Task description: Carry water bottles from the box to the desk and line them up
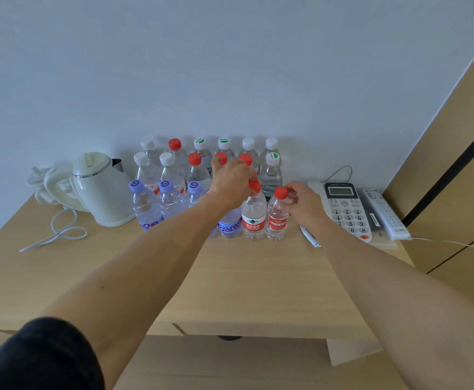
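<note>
Both hands' grip (at red caps) holds two bottles: left hand [231,181], right hand [303,205].

Desk [258,277] against wall. Bottles [199,170] stand in three rows, mid-desk, back row touching or near wall. Kettle [100,190] left of bottles, its cord [61,229] further left. Phone [345,209] right of bottles, remote [385,215] just right of phone. Front row's two rightmost bottles: left hand [230,184] on one [254,218], right hand [303,204] on end one [278,218]. Pen [310,236] before phone.
</note>
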A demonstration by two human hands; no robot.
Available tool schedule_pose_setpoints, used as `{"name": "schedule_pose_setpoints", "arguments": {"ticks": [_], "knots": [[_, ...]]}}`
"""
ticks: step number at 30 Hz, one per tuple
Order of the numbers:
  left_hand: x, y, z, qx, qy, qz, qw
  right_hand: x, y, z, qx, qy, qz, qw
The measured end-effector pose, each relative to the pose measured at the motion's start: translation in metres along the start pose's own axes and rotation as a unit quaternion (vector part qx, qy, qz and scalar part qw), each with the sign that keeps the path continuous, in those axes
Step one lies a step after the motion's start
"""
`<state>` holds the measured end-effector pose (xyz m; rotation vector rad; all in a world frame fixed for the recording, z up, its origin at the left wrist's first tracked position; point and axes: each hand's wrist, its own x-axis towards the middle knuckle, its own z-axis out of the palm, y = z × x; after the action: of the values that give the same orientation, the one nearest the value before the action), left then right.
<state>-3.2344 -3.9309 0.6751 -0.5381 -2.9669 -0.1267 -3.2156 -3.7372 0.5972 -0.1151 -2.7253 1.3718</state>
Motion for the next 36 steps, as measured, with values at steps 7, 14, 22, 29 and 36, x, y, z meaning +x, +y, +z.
{"name": "schedule_pose_setpoints", "arguments": {"ticks": [7, 14, 22, 29, 36], "knots": [[0.003, -0.001, -0.001, -0.008, -0.008, -0.004, 1.000, -0.003, -0.001, -0.002, 0.003, 0.002, 0.004, 1.000], [0.001, -0.005, 0.004, -0.019, 0.002, -0.009, 1.000, -0.005, -0.003, -0.004, -0.020, 0.001, 0.000, 1.000], [-0.003, -0.012, 0.003, -0.029, 0.003, -0.017, 0.999, -0.006, -0.008, -0.003, -0.028, 0.009, 0.004, 1.000], [-0.006, -0.007, 0.006, -0.031, 0.011, -0.027, 0.999, -0.006, -0.009, -0.005, -0.021, 0.003, 0.009, 1.000], [-0.005, -0.013, 0.000, -0.041, -0.004, -0.027, 0.999, -0.008, -0.007, -0.004, -0.008, 0.006, 0.016, 1.000]]}}
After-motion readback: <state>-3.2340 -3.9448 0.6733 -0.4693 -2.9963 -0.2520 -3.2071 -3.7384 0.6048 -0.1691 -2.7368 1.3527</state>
